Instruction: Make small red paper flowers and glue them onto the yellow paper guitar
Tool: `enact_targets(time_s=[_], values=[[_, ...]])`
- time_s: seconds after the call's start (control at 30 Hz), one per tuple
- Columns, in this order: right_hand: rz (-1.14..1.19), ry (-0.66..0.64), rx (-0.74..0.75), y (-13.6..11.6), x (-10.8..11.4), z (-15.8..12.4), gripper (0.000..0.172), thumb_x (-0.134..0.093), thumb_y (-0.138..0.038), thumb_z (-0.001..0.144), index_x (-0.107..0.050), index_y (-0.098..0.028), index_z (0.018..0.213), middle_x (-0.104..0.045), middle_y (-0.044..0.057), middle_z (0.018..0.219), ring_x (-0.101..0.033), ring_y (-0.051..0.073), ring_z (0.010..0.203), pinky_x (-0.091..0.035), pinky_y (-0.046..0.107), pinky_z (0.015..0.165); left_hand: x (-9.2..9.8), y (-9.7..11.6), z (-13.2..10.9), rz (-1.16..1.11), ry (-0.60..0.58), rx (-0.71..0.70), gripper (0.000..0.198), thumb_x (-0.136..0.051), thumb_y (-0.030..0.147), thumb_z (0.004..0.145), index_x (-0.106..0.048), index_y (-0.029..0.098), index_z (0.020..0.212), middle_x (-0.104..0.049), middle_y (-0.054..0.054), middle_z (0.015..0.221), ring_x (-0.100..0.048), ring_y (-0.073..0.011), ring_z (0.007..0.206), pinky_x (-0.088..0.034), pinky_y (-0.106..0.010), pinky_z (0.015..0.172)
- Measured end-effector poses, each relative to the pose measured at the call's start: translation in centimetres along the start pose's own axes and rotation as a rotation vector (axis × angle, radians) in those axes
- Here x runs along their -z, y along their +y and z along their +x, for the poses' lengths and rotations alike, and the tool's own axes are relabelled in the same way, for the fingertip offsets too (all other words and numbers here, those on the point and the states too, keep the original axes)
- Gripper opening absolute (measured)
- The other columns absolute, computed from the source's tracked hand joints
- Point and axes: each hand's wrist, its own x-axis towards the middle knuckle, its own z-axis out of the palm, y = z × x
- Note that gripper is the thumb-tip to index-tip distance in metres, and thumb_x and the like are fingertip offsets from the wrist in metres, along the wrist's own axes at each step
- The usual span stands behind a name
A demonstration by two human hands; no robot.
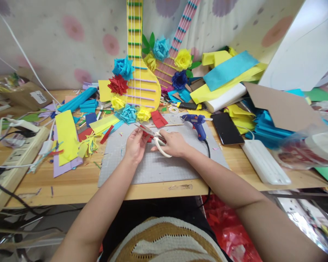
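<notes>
My right hand (pixel 174 144) grips white-handled scissors (pixel 155 138), whose blades point left toward a small red paper piece (pixel 145 135). My left hand (pixel 135 145) pinches that red piece at the blades. Both hands hover over a grey cutting mat (pixel 158 167) on the wooden table (pixel 79 185). Another red paper scrap (pixel 158 119) lies just beyond the hands.
A blue glue gun (pixel 196 123) and a black phone (pixel 226 128) lie right of the mat. A yellow paper guitar (pixel 138 72) with paper flowers leans on the wall. Coloured paper piles (pixel 229 76), a power strip (pixel 13 160), a white box (pixel 265 162) and yellow and purple sheets (pixel 67 140) surround the mat.
</notes>
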Motion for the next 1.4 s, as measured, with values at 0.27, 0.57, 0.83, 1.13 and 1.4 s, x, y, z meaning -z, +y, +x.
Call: enact_targets(time_s=[0.27,0.57,0.83,1.13,1.4], values=[[0.025,0.007,0.008,0.3,-0.4,0.1,0.055,-0.048,-0.07,0.076,-0.053,-0.019,0.097,-0.066,0.005,0.08,-0.06,0.02,0.071,-0.025,0.026,0.058,0.1,0.0,0.1,-0.017,-0.01,0.045,0.012,-0.071,0.024,0.072,-0.061,0.019,0.074,-0.068,0.0,0.078,-0.064,-0.0114,0.074,-0.051,-0.027,0.079],[0.024,-0.002,0.007,0.4,-0.3,0.2,0.054,-0.049,-0.07,0.076,-0.054,-0.02,0.094,-0.066,0.004,0.078,-0.06,0.019,0.069,-0.024,0.026,0.057,0.3,-0.3,0.3,-0.02,-0.002,0.012,0.018,-0.074,0.026,0.068,-0.059,0.018,0.075,-0.069,0.0,0.075,-0.065,-0.0111,0.073,-0.05,-0.026,0.078],[-0.014,-0.021,0.006,0.6,0.4,0.3,0.052,-0.048,-0.069,0.077,-0.055,-0.021,0.094,-0.068,0.006,0.079,-0.061,0.021,0.072,-0.024,0.027,0.057,0.4,-0.3,0.3,0.058,-0.007,-0.058,0.027,-0.077,0.032,0.065,-0.056,0.019,0.075,-0.069,0.0,0.075,-0.067,-0.0134,0.076,-0.05,-0.029,0.08],[-0.015,-0.066,0.006,0.7,1.4,0.2,0.049,-0.049,-0.066,0.078,-0.056,-0.021,0.094,-0.068,0.006,0.081,-0.06,0.02,0.071,-0.026,0.026,0.058,0.4,-0.3,0.4,0.11,-0.024,-0.188,0.031,-0.078,0.036,0.062,-0.055,0.018,0.072,-0.065,0.001,0.074,-0.068,-0.016,0.081,-0.053,-0.031,0.079],[0.02,-0.063,0.025,1.4,1.8,0.3,0.048,-0.053,-0.067,0.075,-0.058,-0.021,0.087,-0.066,0.004,0.075,-0.056,0.018,0.066,-0.026,0.026,0.057,0.8,0.0,0.5,0.214,-0.031,-0.216,0.027,-0.076,0.033,0.064,-0.056,0.018,0.073,-0.063,0.001,0.075,-0.068,-0.0158,0.077,-0.054,-0.032,0.077]])
